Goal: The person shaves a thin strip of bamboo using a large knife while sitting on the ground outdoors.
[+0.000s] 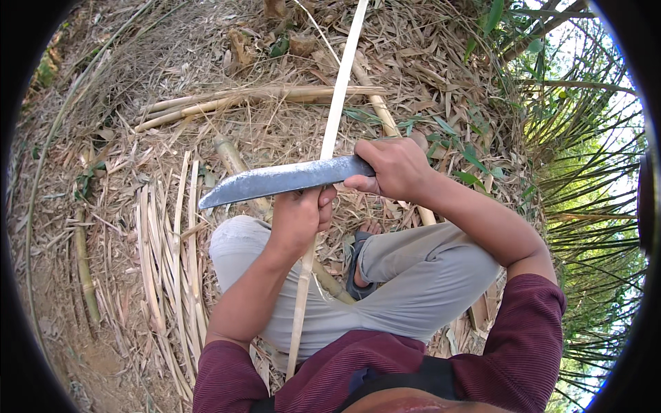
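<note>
My right hand (pixel 401 167) is closed round the handle end of a machete (pixel 286 180), whose broad grey blade points left with its tip slightly lower. Below the blade, my left hand (pixel 297 219) grips a long pale bamboo strip (pixel 339 96). The strip runs from the top of the view, behind the blade, down past my lap. Blade and strip cross just above my left fist; whether the edge bites into the strip I cannot tell. Most of the machete's handle is hidden in my right hand.
Several split bamboo strips (pixel 180 227) lie in a bundle to the left of my knee. Bamboo poles (pixel 200 110) rest on dry leaves farther off, and another pole (pixel 234 157) passes under my legs. Green bamboo growth (pixel 592 199) stands at the right, with cut stumps (pixel 239 49) at the top.
</note>
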The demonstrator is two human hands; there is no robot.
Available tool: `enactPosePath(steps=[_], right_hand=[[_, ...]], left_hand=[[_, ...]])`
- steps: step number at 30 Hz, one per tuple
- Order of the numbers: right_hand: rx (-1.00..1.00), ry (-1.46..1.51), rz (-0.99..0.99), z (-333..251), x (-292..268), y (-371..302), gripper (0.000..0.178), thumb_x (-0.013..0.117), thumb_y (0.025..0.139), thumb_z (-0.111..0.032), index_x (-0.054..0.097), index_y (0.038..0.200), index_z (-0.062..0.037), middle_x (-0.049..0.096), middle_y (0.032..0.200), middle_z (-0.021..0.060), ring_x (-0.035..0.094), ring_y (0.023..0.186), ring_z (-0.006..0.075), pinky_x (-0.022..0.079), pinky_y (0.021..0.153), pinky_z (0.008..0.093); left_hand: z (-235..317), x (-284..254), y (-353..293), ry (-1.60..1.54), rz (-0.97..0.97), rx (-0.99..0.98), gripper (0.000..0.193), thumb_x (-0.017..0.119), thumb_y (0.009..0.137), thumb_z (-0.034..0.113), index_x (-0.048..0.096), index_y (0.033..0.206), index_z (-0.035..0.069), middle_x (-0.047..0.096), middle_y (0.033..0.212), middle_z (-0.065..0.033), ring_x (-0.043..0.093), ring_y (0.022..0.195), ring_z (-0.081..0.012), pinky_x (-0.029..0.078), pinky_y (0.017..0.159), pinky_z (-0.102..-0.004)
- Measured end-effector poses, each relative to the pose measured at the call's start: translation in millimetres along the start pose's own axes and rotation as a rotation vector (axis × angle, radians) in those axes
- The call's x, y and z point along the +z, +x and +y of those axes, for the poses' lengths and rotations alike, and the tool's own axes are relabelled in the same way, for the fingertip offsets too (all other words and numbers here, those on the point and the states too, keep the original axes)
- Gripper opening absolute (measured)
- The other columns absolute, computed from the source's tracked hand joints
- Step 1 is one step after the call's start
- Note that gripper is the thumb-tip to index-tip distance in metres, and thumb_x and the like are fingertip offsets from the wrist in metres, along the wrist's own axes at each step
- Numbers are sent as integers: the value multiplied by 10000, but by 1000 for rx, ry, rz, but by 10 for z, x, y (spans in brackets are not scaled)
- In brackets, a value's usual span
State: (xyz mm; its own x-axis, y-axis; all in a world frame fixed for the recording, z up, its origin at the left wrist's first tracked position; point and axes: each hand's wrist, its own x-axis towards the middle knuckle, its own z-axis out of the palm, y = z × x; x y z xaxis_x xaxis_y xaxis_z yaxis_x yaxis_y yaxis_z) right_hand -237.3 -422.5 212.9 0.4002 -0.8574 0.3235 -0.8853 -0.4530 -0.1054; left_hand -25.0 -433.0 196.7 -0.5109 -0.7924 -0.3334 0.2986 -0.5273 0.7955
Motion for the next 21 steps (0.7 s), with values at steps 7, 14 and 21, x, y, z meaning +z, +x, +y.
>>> enactPosePath(steps=[7,14,21], right_hand=[[223,-105,62,306,-151,21,543,535,918,-625,538,858,-85,594,635,116,624,587,335,477,529,428],[650,22,193,953,-350,-95,631,409,994,-610,591,794,-40,612,628,169,632,626,370,468,592,501],[225,-82,-63,250,-217,-152,527,492,965,-588,570,826,-86,630,623,114,622,534,336,490,532,458]], left_hand=[[23,-7,4,-3,-112,39,287,445,1070,326,523,975,67,399,637,42,281,417,-21,201,365,-213],[-75,63,-184,12,-199,-28,272,439,1071,313,522,971,74,389,636,44,274,410,-18,201,353,-205],[-117,18,78,89,-94,52,247,447,1067,276,536,986,60,405,650,33,275,411,-28,218,360,-212]])
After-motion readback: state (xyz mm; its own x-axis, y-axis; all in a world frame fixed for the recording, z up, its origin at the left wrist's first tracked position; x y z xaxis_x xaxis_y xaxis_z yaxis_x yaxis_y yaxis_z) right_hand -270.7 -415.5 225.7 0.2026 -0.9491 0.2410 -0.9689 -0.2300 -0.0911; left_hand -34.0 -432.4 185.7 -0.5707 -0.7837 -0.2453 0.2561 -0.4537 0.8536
